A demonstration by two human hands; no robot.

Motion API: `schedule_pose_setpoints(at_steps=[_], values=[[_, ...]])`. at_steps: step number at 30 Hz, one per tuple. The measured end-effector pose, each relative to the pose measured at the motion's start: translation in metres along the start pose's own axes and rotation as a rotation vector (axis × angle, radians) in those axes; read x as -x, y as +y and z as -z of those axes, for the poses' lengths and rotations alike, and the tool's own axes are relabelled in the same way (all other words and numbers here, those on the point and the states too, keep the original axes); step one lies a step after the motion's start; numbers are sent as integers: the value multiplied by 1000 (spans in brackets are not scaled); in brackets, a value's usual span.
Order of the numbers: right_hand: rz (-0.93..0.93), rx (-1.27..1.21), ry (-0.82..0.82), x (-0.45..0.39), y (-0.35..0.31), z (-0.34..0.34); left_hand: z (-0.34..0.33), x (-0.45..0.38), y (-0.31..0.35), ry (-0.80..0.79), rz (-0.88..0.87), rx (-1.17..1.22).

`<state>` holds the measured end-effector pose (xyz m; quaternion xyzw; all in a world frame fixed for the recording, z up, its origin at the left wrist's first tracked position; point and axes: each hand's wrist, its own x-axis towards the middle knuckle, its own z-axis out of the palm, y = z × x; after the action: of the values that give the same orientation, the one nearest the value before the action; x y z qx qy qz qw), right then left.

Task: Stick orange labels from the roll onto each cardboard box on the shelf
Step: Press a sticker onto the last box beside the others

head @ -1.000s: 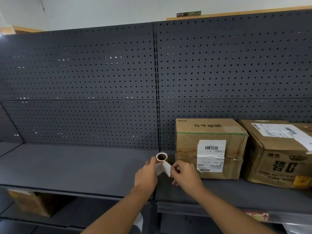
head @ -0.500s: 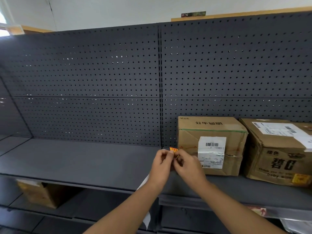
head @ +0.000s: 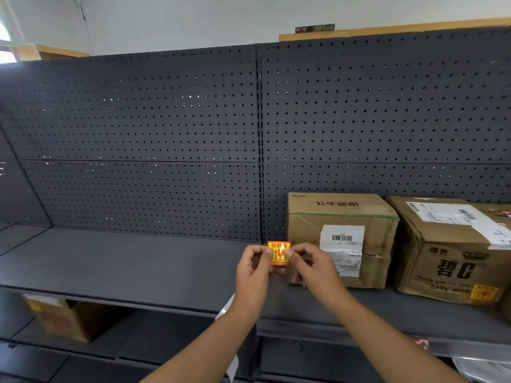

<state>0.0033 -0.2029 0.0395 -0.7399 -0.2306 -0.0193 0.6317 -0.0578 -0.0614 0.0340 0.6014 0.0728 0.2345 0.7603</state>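
An orange label (head: pixel 279 253) with red print faces me, held up in front of the shelf. My left hand (head: pixel 254 275) pinches its left edge and my right hand (head: pixel 312 268) pinches its right edge. A white backing strip (head: pixel 225 308) trails down below my left wrist; the roll itself is hidden in my left hand. Just behind my right hand stands a cardboard box (head: pixel 340 217) with a white barcode sticker. To its right a second cardboard box (head: pixel 448 252) carries an orange label (head: pixel 484 294) at its lower right front.
The dark metal shelf (head: pixel 124 261) stretches to the left under a perforated back panel (head: pixel 143 128). Another cardboard box (head: pixel 60 319) sits on the lower shelf at the left. A red-and-white item (head: pixel 420 342) shows under the shelf edge at the right.
The hands rose from shelf level and drew slightly apart. The roll's brown core went out of sight, and the orange label now shows fully between both thumbs.
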Motion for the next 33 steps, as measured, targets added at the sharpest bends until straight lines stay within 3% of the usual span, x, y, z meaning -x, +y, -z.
schedule_pose_setpoints(at_steps=[8, 13, 20, 26, 33], values=[[121, 106, 132, 5, -8, 16, -21, 9, -3, 23, -162, -251], [229, 249, 115, 8, -24, 50, -45, 1, 7, 49, -265, -405], [203, 399, 194, -7, -47, 122, -104, -20, 28, -87, -376, -611], [67, 525, 247, -35, -64, 180, -167, -38, 51, -130, -346, -807], [-65, 586, 245, -70, -64, 214, -218, -79, 40, -127, -141, -871]])
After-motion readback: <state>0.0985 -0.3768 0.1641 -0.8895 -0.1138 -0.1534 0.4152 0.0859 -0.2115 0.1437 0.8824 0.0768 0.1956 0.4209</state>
